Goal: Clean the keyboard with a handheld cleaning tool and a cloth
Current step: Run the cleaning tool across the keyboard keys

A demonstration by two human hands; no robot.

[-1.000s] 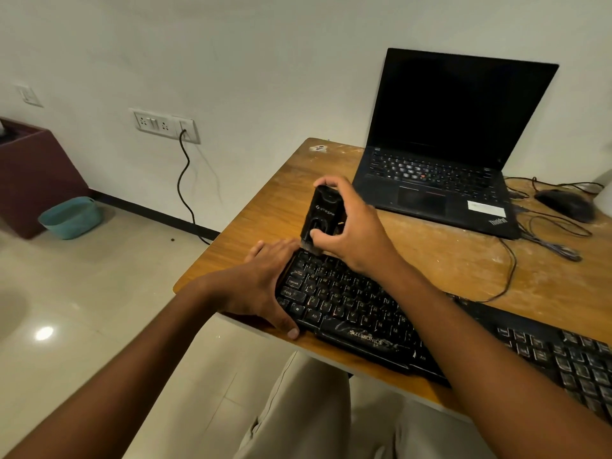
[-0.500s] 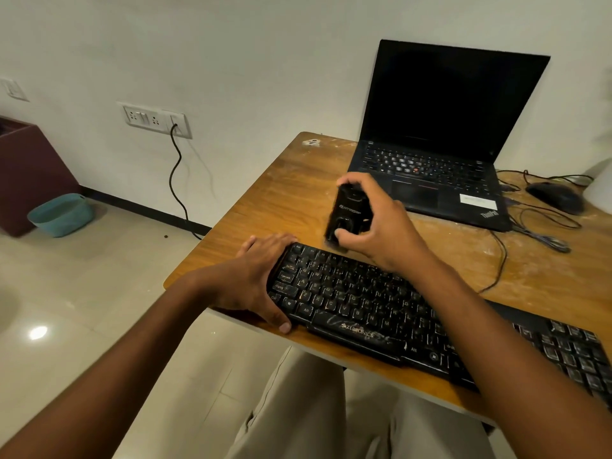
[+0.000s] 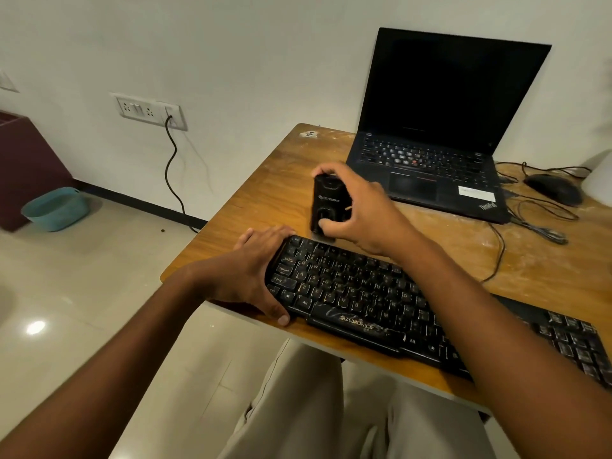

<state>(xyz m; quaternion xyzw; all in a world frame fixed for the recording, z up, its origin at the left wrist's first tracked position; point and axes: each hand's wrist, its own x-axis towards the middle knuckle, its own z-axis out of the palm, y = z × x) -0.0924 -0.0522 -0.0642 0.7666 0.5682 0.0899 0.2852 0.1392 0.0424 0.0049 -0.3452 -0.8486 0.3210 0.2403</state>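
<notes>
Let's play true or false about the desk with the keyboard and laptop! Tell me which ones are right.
1. The right hand grips a black handheld cleaning tool. True.
2. The black laptop is closed. False: it is open, its screen dark.
3. The left hand holds the left end of the black keyboard. True.
4. The teal plastic basket sits on the wooden desk. False: it stands on the floor.

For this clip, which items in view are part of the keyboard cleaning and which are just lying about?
In use:
keyboard, steadied at its end by the left hand
black handheld cleaning tool, gripped by the right hand

Lying about:
laptop
mouse
cables
teal basket on the floor

No cloth is visible.
</notes>
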